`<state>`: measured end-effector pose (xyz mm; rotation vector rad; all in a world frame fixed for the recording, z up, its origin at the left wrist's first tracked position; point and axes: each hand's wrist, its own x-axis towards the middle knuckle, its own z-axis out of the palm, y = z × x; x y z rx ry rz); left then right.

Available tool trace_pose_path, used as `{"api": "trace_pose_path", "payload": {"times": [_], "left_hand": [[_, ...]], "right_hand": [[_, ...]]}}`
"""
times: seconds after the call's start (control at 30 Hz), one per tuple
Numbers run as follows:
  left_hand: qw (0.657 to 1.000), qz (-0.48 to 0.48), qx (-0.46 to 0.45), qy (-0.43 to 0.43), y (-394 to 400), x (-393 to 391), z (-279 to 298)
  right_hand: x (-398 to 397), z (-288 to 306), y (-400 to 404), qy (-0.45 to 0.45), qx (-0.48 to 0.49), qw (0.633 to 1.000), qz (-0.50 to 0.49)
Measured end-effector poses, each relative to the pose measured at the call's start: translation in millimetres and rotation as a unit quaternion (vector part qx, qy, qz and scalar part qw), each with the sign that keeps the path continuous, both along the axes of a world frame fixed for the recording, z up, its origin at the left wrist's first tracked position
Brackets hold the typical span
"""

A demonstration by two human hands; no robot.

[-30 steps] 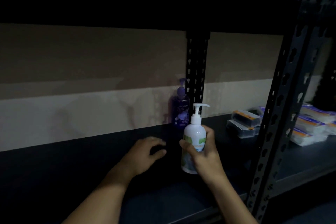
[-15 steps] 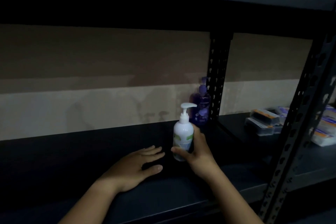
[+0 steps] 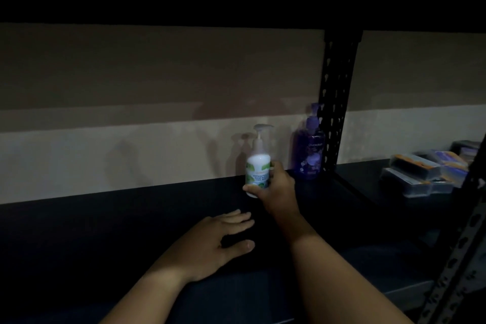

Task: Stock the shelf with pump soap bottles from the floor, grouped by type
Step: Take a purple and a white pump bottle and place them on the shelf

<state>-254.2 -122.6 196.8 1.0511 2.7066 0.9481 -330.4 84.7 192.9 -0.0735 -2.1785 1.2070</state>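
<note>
My right hand [image 3: 276, 189] grips a white pump soap bottle [image 3: 257, 166] with a green leaf label, held upright near the back of the dark shelf [image 3: 131, 218]. A purple pump soap bottle [image 3: 309, 150] stands upright at the back, a short way to the right of the white one, beside the black upright post [image 3: 338, 97]. My left hand [image 3: 215, 242] rests flat on the shelf, fingers spread, nearer to me than the white bottle. Whether the white bottle's base touches the shelf I cannot tell.
The post divides this shelf bay from the bay on the right, where several flat packaged boxes [image 3: 423, 168] lie stacked. A second perforated post [image 3: 457, 244] runs down the front right. A pale wall [image 3: 131, 139] closes the back. The shelf above casts deep shadow.
My right hand has carried the white bottle away from me toward the back wall, left of the purple bottle. My left hand stayed flat on the shelf. The view shifted left and downward.
</note>
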Motion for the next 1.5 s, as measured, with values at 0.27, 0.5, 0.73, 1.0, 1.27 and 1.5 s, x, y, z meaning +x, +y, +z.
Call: {"api": "trace_pose_path", "payload": {"times": [0.27, 0.5, 0.73, 1.0, 1.27, 1.5], "left_hand": [[1.0, -0.004, 0.022, 0.0, 1.7, -11.9, -2.5], [0.999, 0.023, 0.044, 0.009, 3.0, -16.1, -6.3], [0.999, 0.017, 0.043, 0.026, 3.1, -21.2, -8.5], [0.998, 0.016, 0.052, 0.021, 2.5, -22.2, -9.1], [0.994, 0.073, 0.078, 0.002, -9.2, -27.2, -5.3], [0.989, 0.135, 0.067, 0.005, -27.6, -38.5, -3.6]], "right_hand": [[-21.9, 11.4, -25.4, -0.046, -0.026, 0.998, 0.046], [-31.3, 14.7, -39.5, -0.08, -0.015, 0.996, 0.041], [-31.7, 17.8, -49.1, -0.11, 0.069, 0.991, 0.014], [-31.5, 20.9, -52.2, -0.126, 0.106, 0.986, 0.008], [-23.1, 21.9, -54.3, -0.137, 0.088, 0.986, 0.024], [-23.1, 20.9, -56.0, -0.124, 0.122, 0.985, 0.006]]}}
